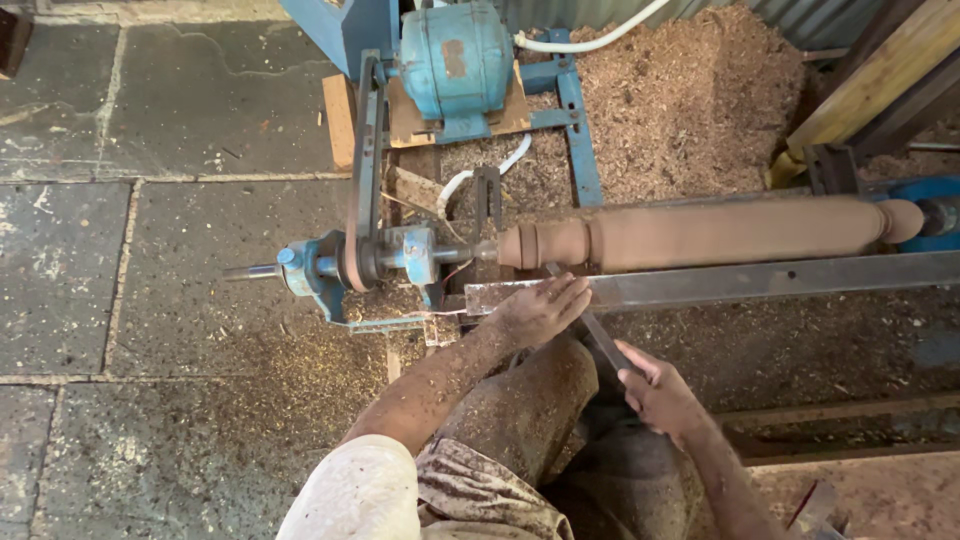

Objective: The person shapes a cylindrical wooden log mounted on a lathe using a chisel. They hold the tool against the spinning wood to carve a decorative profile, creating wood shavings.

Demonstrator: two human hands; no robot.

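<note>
Here, right hand (655, 392) clenched around chisel (598, 335), left hand (540, 308) flat, open atop tool rest (760, 282) beside wooden spindle (700, 232).

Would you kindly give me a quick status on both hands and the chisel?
Left hand flat on steel tool rest, steadying chisel. Right hand gripping its handle end. Tip at wooden spindle. Nothing in the way.

Two bare hands are at work here: the left hand (540, 310) and the right hand (655, 392). Between them runs one dark chisel (590, 325). One long wooden spindle (700, 232) sits in one lathe, with one metal tool rest bar (760, 282) along its front. There is one blue motor (455, 55), one drive belt (368, 160), one white cable (590, 38), and one big heap of sawdust (690, 90) behind.
</note>
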